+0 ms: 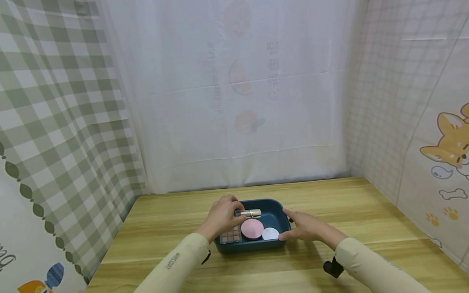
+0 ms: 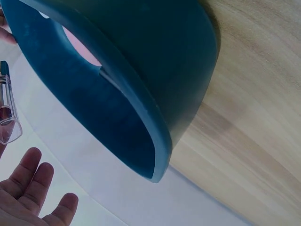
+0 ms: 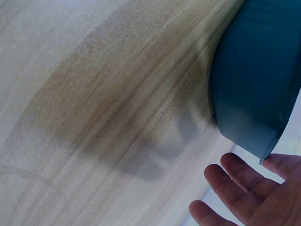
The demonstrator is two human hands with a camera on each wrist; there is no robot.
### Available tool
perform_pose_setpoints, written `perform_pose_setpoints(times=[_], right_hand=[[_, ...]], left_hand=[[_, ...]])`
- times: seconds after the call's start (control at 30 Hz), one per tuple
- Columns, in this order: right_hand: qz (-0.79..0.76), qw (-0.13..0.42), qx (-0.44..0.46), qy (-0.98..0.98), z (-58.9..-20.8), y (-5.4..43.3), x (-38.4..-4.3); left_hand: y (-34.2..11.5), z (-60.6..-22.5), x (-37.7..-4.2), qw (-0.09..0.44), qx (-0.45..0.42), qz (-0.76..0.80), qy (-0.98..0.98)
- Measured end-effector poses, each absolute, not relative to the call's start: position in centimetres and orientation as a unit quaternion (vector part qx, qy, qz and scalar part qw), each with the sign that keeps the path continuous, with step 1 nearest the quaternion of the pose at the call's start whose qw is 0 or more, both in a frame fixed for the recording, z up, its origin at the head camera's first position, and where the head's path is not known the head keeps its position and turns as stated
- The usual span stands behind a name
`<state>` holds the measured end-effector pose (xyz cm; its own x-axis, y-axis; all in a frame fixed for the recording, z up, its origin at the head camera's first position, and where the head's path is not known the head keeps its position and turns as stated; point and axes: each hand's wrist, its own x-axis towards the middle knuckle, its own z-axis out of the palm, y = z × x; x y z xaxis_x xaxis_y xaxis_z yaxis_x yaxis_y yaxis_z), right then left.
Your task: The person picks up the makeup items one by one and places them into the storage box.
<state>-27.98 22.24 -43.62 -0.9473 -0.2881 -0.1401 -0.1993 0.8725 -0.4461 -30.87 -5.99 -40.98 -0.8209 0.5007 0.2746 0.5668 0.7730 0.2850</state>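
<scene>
My left hand [image 1: 221, 214] pinches a lipstick tube [image 1: 249, 213] with a clear end and a gold end, over the left part of a dark teal bin [image 1: 248, 246]. The tube's clear end [image 2: 10, 125] also shows in the left wrist view. Inside the bin lie an eyeshadow palette [image 1: 230, 235] at the left, a round pink item [image 1: 252, 228] in the middle and a white rounded item [image 1: 270, 233] at the right. My right hand [image 1: 305, 226] touches the bin's right rim with outstretched fingers. In the right wrist view, one fingertip meets the rim and the other fingers [image 3: 235, 188] extend beside it.
The bin stands on a wood-grain table [image 1: 177, 266]. A white curtain [image 1: 239, 97] hangs behind the table, with a green checked cloth [image 1: 55, 108] on the left and a dog-print cloth [image 1: 443, 196] on the right.
</scene>
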Motion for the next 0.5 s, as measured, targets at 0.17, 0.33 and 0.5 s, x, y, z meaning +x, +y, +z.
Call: perform_pose_setpoints(times=[0.17, 0.33, 0.5], right_hand=[[-0.219, 0.099, -0.128, 0.962, -43.6, 22.2, -28.0], [-0.220, 0.101, -0.124, 0.962, -43.6, 22.2, -27.9], [-0.222, 0.098, -0.130, 0.961, -43.6, 22.2, -27.9]], left_hand=[[-5.6, -41.0, -31.1, 0.095, -0.287, -0.170, -0.938], [-5.2, -41.3, -31.3, 0.087, -0.279, -0.164, -0.942], [-4.9, -41.7, -31.5, 0.079, -0.268, -0.159, -0.947]])
